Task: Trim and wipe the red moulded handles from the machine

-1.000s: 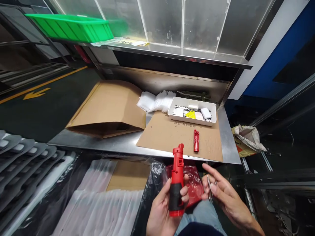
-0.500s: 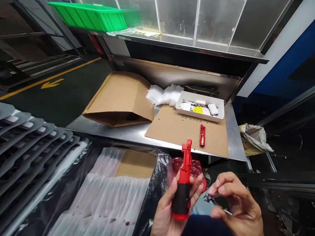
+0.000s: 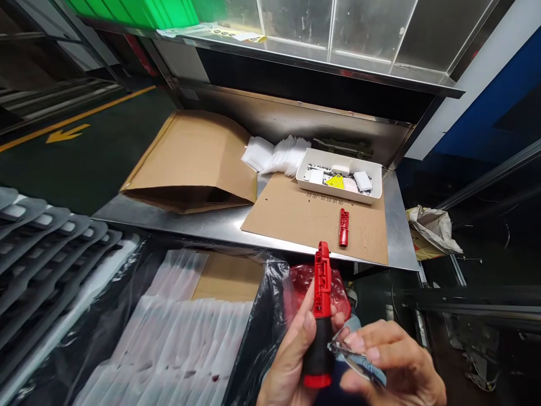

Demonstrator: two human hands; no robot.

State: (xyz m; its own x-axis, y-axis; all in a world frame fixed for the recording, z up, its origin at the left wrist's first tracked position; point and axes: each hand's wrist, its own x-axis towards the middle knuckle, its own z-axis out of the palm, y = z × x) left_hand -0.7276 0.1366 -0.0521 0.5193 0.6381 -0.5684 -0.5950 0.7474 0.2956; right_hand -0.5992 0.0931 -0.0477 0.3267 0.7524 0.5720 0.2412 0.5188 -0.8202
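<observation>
My left hand [image 3: 291, 355] is wrapped round the black grip of a red and black plastic housing [image 3: 323, 293], which stands upright with its ribbed red end up. My right hand [image 3: 397, 358] is closed on a small shiny metal tool [image 3: 357, 363] with thin dark and silver parts; its exact kind is unclear. The tool's tip lies close beside the black grip, and I cannot tell whether they touch. Ahead of both hands, a smaller red plastic part [image 3: 344, 228] lies on a cardboard sheet [image 3: 287, 217] on the metal bench.
A white tray [image 3: 338, 194] holds small dark bits, white blocks and a yellow piece. Left of it lie white sheets [image 3: 291, 155] and an open cardboard box [image 3: 190, 152]. A black-lined bin with white-wrapped items [image 3: 177, 327] stands below. Red bubble wrap [image 3: 298, 282] hangs behind my left hand.
My right hand has moved left, bringing the metal tool up to the housing. My left hand has turned the housing so its ribbed inner side shows. The view has shifted slightly.
</observation>
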